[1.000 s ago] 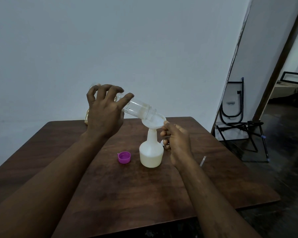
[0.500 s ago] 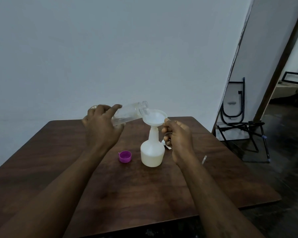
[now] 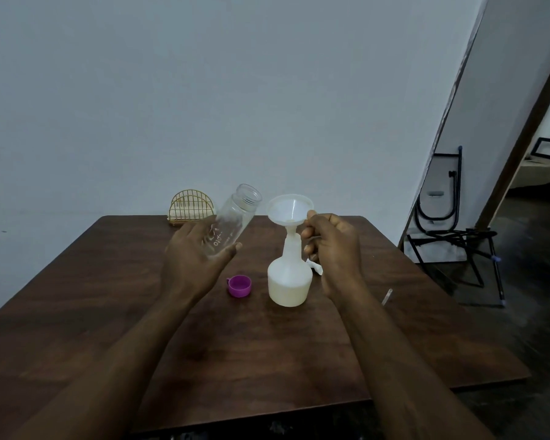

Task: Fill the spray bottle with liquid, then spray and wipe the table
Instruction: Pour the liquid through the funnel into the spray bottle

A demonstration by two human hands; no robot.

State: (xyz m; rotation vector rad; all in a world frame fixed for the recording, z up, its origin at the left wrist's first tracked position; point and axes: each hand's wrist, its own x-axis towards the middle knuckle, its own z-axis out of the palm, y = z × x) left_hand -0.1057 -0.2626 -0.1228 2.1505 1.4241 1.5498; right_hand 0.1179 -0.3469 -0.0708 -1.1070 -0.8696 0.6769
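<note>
I am taking the spray bottle as the centre of the clock, with 12 o'clock toward the wall.

Two bare forearms are reaching from the near edge over the dark wooden table (image 3: 92, 360). The spray bottle (image 3: 289, 281) is standing upright near the middle of the table, and a milky liquid is filling the lower part of its body. A purple cap (image 3: 239, 285) is lying open side up at 9 o'clock, just beside the bottle but not touching it. At 3 o'clock a thin tube (image 3: 387, 296) is lying on the wood, well apart. A small white piece (image 3: 316, 268) is showing between the bottle and the right wrist; I cannot tell what it is.

The right hand (image 3: 334, 249) is holding its fingers curled at 2 o'clock, and its fingertips are pinching the rim of the white funnel (image 3: 289, 208). The funnel's spout is sitting in the bottle's neck.

The left hand (image 3: 194, 265), at 10 o'clock, is gripping the lower part of a clear bottle (image 3: 232, 223) with the fingers curled around it. This bottle is tilting, with its open mouth pointing up toward 1 o'clock. The mouth is near the funnel's rim but apart from it, and the bottle is looking empty.

Farther, at 11 o'clock, a gold wire holder (image 3: 191, 209) is standing at the table's far edge before the pale wall (image 3: 204, 90). Far at 2 o'clock, a black folded frame (image 3: 442, 192) is leaning against the wall.
</note>
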